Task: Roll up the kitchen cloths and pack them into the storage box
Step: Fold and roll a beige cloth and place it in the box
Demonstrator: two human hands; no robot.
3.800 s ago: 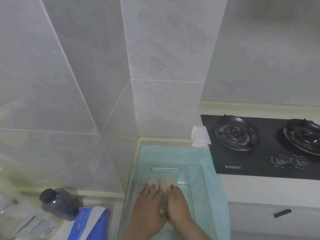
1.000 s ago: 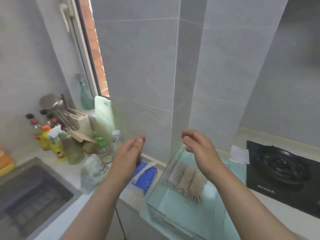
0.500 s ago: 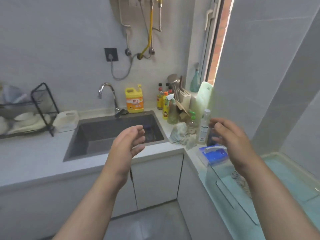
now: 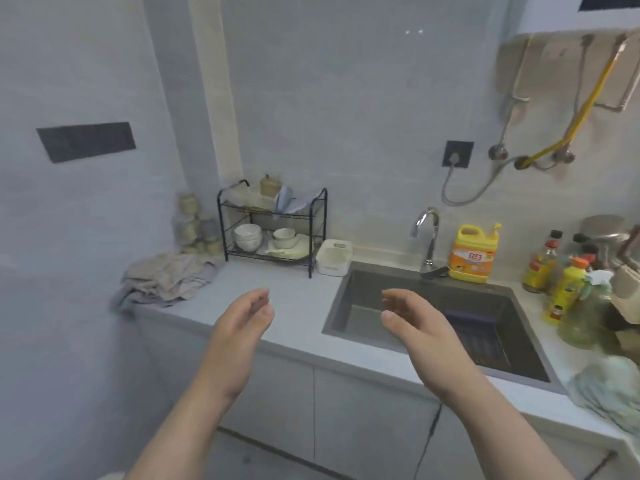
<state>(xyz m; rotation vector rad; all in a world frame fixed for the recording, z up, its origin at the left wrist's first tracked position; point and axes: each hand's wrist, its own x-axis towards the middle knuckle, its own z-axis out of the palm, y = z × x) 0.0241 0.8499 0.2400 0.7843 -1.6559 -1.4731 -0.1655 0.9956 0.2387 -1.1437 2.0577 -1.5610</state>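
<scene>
A heap of beige and grey kitchen cloths [image 4: 166, 280] lies crumpled at the far left end of the countertop [image 4: 298, 306], one corner hanging over the edge. My left hand [image 4: 242, 323] floats above the counter's front edge, fingers loosely curled and holding nothing. My right hand [image 4: 412, 318] hovers in front of the sink, palm turned inward, also holding nothing. Both hands are well to the right of the cloth heap. The storage box is out of view.
A dark sink [image 4: 433, 317] with a tap [image 4: 427, 237] sits right of centre. A black wire dish rack [image 4: 272, 230] with bowls stands at the back. A yellow detergent bottle [image 4: 472, 254], several bottles [image 4: 564, 282] and a pale green cloth [image 4: 609, 389] crowd the right.
The view has swung left, away from the storage box with its rolled cloths, past the window corner to the sink and the cloth heap. Both hands stay raised with nothing in them.
</scene>
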